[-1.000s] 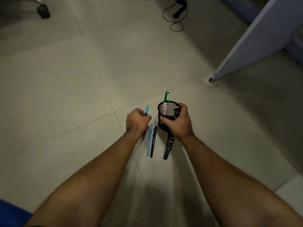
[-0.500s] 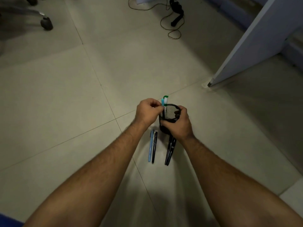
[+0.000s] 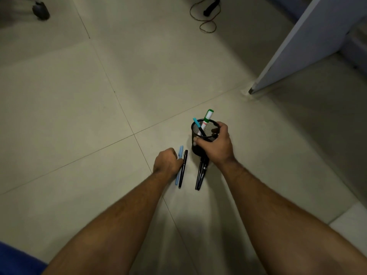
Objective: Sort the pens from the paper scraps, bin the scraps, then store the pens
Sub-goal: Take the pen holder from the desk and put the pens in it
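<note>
My right hand [image 3: 216,145] grips a black mesh pen cup [image 3: 206,121] that stands on the tiled floor. A green-capped white marker [image 3: 207,118] and a turquoise-capped pen [image 3: 196,123] stick out of the cup. My left hand [image 3: 166,161] is down on the floor left of the cup, fingers curled onto a light blue pen [image 3: 178,177] that lies flat. A black pen [image 3: 183,168] lies right beside it. Two dark pens [image 3: 200,178] lie together just below the cup, their tops hidden by my right hand. No paper scraps are in view.
A grey-blue panel [image 3: 297,48] stands on the floor at the right, its lower corner near the cup. A coiled cable [image 3: 207,26] lies at the top. A chair caster [image 3: 40,11] is at the top left. Blue cloth [image 3: 14,259] shows at the bottom left.
My left hand lifted the turquoise-capped pen off the floor, put it in the cup, then came back down to the light blue pen. My right hand kept hold of the cup.
</note>
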